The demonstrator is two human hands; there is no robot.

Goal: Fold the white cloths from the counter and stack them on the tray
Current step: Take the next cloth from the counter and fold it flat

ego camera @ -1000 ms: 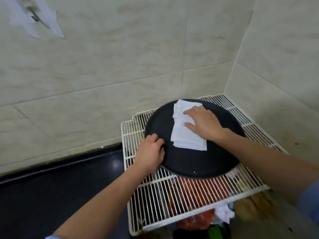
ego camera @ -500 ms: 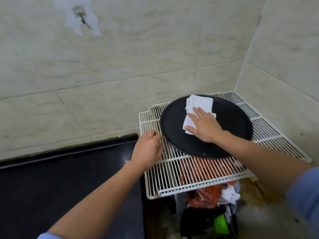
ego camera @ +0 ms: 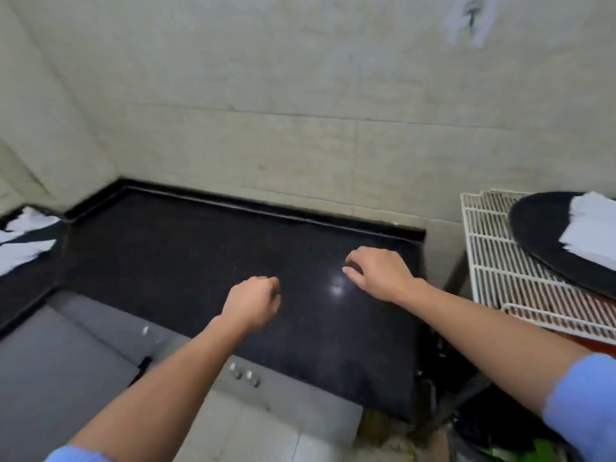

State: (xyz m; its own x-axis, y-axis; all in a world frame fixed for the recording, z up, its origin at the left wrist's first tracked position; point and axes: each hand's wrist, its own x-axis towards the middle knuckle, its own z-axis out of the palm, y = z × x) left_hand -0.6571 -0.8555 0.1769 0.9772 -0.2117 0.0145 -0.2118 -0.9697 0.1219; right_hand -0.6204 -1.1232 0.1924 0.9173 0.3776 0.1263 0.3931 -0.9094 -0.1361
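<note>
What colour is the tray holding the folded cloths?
The tray is black, on a white wire rack; head view, right edge.

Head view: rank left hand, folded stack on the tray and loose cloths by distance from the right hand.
1. Left hand, just left of the right hand.
2. Folded stack, on the tray at right.
3. Loose cloths, far left counter corner.

Worktop (ego camera: pixel 200 255) mid-frame: bare black run, passable left to right. Loose cloths (ego camera: pixel 23 253) crowd its far-left end. Tiled wall (ego camera: pixel 266 111) closes off the back and the left corner. Right of frame: narrow gap, then wire rack (ego camera: pixel 493 261). Tray (ego camera: pixel 540 235) takes up its far part, with folded stack (ego camera: pixel 590 228) on it.
</note>
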